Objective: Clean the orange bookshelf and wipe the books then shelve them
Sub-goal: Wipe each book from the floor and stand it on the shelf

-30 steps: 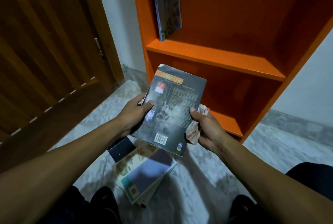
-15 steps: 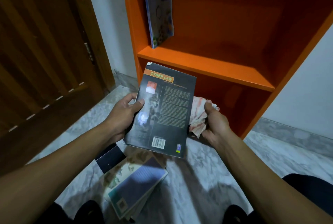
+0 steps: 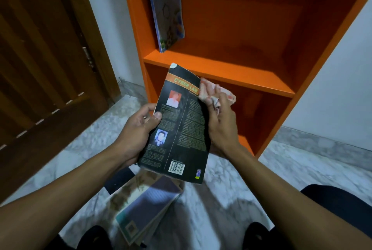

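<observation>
the black book (image 3: pixel 181 129) was held in front of the orange bookshelf (image 3: pixel 217 66), above the floor. the left hand (image 3: pixel 138 131) gripped its left edge, thumb curled over the cover. the right hand (image 3: pixel 219 121) pinched a crumpled cloth (image 3: pixel 213 93) against the top right corner. a hard wipe could likely buckle the soft cover or twist the book loose onto the floor stack (image 3: pixel 145 207) below. one blue book (image 3: pixel 167 8) leaned in the upper compartment; nothing blocked the shelf.

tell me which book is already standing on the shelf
The blue-covered book leaning against the orange bookshelf's left wall; the others are held or stacked on the floor.
</observation>
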Demonstrator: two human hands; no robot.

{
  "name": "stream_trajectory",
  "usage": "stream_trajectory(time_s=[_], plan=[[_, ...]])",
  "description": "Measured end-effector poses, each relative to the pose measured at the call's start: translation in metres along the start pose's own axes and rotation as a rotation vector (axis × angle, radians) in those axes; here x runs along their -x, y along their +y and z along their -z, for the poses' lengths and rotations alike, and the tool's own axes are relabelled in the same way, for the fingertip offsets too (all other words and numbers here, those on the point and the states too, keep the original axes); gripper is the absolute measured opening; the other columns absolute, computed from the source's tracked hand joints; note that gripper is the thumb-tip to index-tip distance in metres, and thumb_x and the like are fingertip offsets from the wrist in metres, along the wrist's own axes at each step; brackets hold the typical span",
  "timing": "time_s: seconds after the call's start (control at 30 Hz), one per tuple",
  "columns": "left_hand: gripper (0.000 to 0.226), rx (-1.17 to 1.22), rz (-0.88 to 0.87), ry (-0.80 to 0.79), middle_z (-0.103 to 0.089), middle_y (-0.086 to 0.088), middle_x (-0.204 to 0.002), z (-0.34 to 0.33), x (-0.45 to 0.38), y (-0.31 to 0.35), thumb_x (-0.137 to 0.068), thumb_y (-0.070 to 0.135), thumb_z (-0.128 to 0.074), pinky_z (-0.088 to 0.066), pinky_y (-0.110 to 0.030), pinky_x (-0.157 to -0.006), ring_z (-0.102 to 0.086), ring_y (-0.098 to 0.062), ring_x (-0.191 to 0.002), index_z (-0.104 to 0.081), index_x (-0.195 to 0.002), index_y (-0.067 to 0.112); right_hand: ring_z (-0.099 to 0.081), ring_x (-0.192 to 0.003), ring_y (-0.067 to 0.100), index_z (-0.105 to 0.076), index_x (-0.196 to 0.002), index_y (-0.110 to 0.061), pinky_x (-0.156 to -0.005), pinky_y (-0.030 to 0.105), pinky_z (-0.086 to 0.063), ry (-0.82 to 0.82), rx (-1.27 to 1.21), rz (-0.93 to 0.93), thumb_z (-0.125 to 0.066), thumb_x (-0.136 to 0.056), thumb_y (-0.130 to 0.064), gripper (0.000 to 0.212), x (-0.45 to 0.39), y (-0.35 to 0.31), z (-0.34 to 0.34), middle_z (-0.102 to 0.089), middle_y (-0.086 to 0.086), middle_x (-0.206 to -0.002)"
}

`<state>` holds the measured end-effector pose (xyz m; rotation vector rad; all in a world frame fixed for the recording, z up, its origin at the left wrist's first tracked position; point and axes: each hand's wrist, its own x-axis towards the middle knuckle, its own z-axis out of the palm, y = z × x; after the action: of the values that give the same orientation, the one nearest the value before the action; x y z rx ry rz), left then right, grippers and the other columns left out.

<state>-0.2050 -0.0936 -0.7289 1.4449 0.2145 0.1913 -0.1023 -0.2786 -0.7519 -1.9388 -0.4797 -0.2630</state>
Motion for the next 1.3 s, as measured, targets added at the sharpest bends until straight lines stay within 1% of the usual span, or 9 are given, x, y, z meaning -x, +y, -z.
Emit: stream_trajectory(time_s=[0.13,0.3,0.5,0.63,0.73,0.87,0.97,1.17,1.3], plan=[[0.012,0.166,0.005,0.098,-0.074,-0.008,-0.088,0.001,-0.006,0.005,-0.103,0.016,-0.048,-0.06,-0.032,-0.063,-0.072,-0.019,-0.071,-0.06,-0.102,0.017,-0.045,-0.137,0.031,-0.053,-0.127,-0.003,-0.106,0.055,-0.041,-0.151,0.026,0.132,-0.045,-0.1,-0.035,0.043,0.03,-0.006,-0.013,-0.045,0.005,-0.151],[0.014,0.297,0.022,0.239,-0.074,-0.001,-0.078,0.015,-0.016,0.008,-0.105,0.018,-0.046,-0.06,-0.029,-0.058,-0.07,-0.014,-0.065,-0.059,-0.099,0.018,-0.024,-0.148,0.006,-0.048,-0.113,-0.023,-0.119,0.049,-0.025,-0.305,-0.052,0.301,-0.049,-0.101,-0.009,0.019,0.061,0.0,-0.032,-0.043,-0.004,-0.151],[0.02,0.273,0.025,0.376,-0.071,-0.002,-0.076,0.032,-0.021,0.005,-0.105,0.019,-0.048,-0.059,-0.033,-0.06,-0.067,-0.016,-0.064,-0.055,-0.086,0.019,-0.035,-0.144,0.009,-0.052,-0.117,-0.023,-0.117,0.04,-0.03,-0.469,0.021,0.394,-0.043,-0.102,-0.029,0.019,0.085,0.009,-0.041,-0.052,0.0,-0.146],[0.018,-0.008,-0.05,0.368,-0.07,0.005,-0.07,0.038,-0.021,0.004,-0.106,0.023,-0.047,-0.054,-0.024,-0.056,-0.066,-0.008,-0.06,-0.056,-0.092,0.016,-0.067,-0.089,0.004,-0.052,-0.106,-0.016,-0.072,0.027,-0.05,-0.455,-0.09,0.187,-0.042,-0.105,-0.032,0.019,0.083,-0.002,-0.037,-0.073,-0.009,-0.103],[0.017,-0.186,-0.053,0.294,-0.073,0.003,-0.073,0.033,-0.015,0.002,-0.105,0.022,-0.048,-0.054,-0.025,-0.059,-0.069,-0.01,-0.064,-0.06,-0.096,0.014,-0.056,-0.071,0.008,-0.054,-0.094,-0.012,-0.067,0.034,-0.045,-0.109,-0.237,-0.026,-0.043,-0.105,-0.031,0.024,0.06,-0.016,-0.029,-0.061,-0.005,-0.077],[0.017,-0.31,-0.015,0.143,-0.076,-0.004,-0.079,0.018,-0.004,-0.004,-0.104,0.023,-0.051,-0.056,-0.034,-0.067,-0.074,-0.02,-0.071,-0.063,-0.093,0.019,-0.053,-0.075,0.017,-0.051,-0.093,-0.014,-0.069,0.035,-0.044,0.313,-0.436,-0.323,-0.042,-0.106,-0.029,0.022,0.012,-0.021,-0.009,-0.055,0.009,-0.084],[0.015,-0.329,-0.006,0.027,-0.077,-0.011,-0.083,-0.002,0.005,-0.007,-0.103,0.023,-0.052,-0.058,-0.038,-0.071,-0.074,-0.026,-0.074,-0.063,-0.099,0.013,-0.062,-0.081,-0.004,-0.051,-0.101,-0.013,-0.073,0.029,-0.051,0.414,-0.453,-0.285,-0.04,-0.106,-0.029,0.02,-0.007,-0.025,0.003,-0.063,-0.003,-0.093],[0.012,-0.118,-0.009,0.03,-0.069,-0.014,-0.076,-0.05,0.01,-0.009,-0.103,0.015,-0.052,-0.054,-0.031,-0.06,-0.066,-0.024,-0.065,-0.061,-0.097,0.009,-0.053,-0.123,0.036,-0.046,-0.123,-0.014,-0.097,0.06,-0.043,0.145,-0.1,-0.002,-0.036,-0.103,-0.048,0.041,0.014,-0.021,-0.026,-0.058,0.013,-0.13],[0.016,0.049,0.03,0.153,-0.066,-0.014,-0.08,-0.047,-0.004,-0.006,-0.103,0.012,-0.051,-0.053,-0.036,-0.069,-0.063,-0.025,-0.07,-0.059,-0.089,0.013,-0.03,-0.147,0.026,-0.042,-0.142,-0.011,-0.114,0.055,-0.03,-0.087,-0.093,0.089,-0.036,-0.102,-0.044,0.053,0.038,-0.02,-0.041,-0.04,0.001,-0.155]])
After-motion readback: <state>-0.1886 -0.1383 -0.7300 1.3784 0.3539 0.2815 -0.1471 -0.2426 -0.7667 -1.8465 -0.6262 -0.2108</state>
